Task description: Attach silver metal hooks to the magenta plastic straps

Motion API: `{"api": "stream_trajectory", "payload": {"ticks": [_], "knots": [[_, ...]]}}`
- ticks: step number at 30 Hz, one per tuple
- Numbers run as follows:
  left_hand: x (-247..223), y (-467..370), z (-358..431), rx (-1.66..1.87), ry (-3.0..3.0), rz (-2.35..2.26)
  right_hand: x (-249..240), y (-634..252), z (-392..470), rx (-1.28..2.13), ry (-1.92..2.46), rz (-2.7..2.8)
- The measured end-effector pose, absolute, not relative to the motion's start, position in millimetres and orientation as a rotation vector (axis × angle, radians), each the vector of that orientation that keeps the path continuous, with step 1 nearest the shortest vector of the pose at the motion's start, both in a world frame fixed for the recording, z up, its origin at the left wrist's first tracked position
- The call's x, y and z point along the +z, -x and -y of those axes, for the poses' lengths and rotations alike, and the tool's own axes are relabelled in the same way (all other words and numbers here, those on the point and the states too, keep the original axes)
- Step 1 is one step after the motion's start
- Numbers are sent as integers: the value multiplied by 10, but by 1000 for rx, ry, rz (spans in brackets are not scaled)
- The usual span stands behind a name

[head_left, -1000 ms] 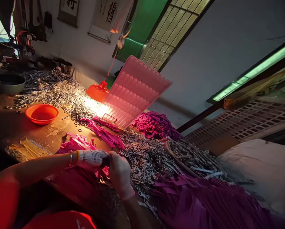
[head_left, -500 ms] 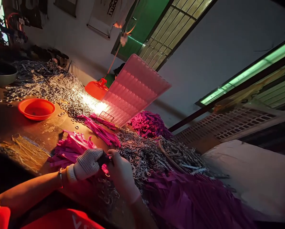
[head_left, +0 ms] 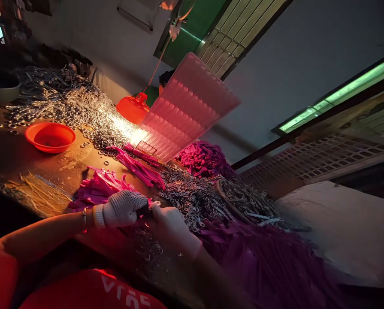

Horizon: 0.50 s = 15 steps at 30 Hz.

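My left hand [head_left: 122, 209], in a white dotted glove, is closed around a dark thing too dim to make out. Against it, my right hand [head_left: 174, 227], also gloved, is closed with its fingertips pinched near a small metal ring [head_left: 156, 203]. Pink straps [head_left: 101, 186] lie in a bunch just beyond my left hand. Past both hands, more pink straps [head_left: 140, 169] stretch across the table. Metal clasps [head_left: 192, 197] are heaped beyond my right hand, and purple straps [head_left: 259, 266] spread to the right of it.
An orange bowl [head_left: 50, 137] sits at the left, before a large heap of metal rings [head_left: 82, 103]. A lit red lamp [head_left: 133, 109] hangs by a pink ribbed panel [head_left: 188, 107]. Behind the panel a person [head_left: 166, 78] is partly visible. Yellow cords [head_left: 37, 195] lie at the table's left edge.
Both hands stay together, with my right hand lower and turned flatter. A small metal ring now shows above the fingertips. The view has shifted slightly.
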State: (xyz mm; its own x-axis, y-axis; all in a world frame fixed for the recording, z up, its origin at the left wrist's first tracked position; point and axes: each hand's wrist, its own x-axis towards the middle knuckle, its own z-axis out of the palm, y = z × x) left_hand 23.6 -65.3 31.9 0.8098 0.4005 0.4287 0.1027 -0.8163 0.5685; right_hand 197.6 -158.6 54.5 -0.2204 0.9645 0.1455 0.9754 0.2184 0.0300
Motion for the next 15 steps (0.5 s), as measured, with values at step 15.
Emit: {"api": "stream_trajectory", "payload": {"ticks": [15], "knots": [[69, 194, -305, 873, -1895, -780, 298, -2628, 1828, 556, 1920, 1871]]}}
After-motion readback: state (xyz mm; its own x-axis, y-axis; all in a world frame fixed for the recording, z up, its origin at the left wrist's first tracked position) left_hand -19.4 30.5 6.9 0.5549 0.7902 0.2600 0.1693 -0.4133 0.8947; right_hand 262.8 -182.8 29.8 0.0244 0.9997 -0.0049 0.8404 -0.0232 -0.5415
